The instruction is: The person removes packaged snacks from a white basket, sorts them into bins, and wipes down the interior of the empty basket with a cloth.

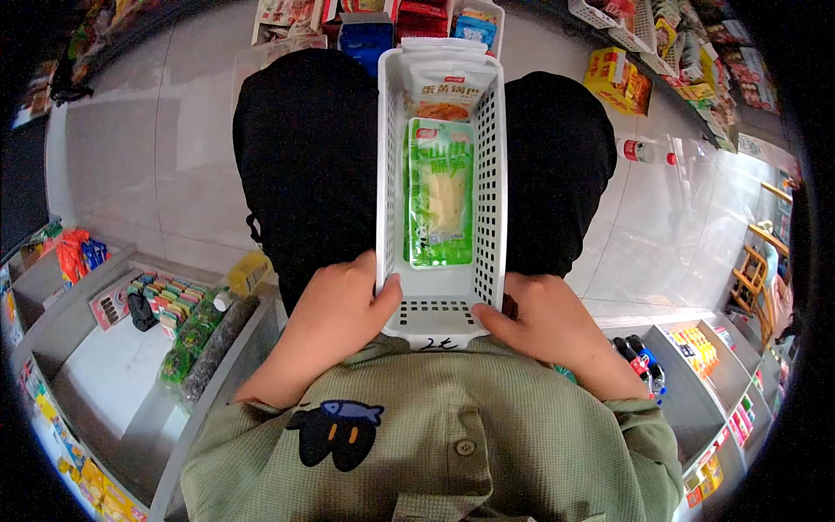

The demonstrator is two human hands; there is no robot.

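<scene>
A long white plastic basket [435,324] with perforated sides rests between my knees, its near end against my shirt. My left hand [348,300] grips its left wall close to the near end, thumb over the rim. On the opposite wall my right hand [535,313] holds on the same way, with most of its fingers hidden outside. Inside lies a green snack packet [441,191] with a clear window, flat on the bottom. Behind it, at the far end, white snack packets [448,87] lean upright. A handwritten mark shows on the near end.
Open cartons with red and blue packets [365,35] stand beyond the basket. A yellow box [617,80] and a bottle [648,152] are on the tiled floor [130,157] at the right. Shelves with goods [156,313] flank me at left and right.
</scene>
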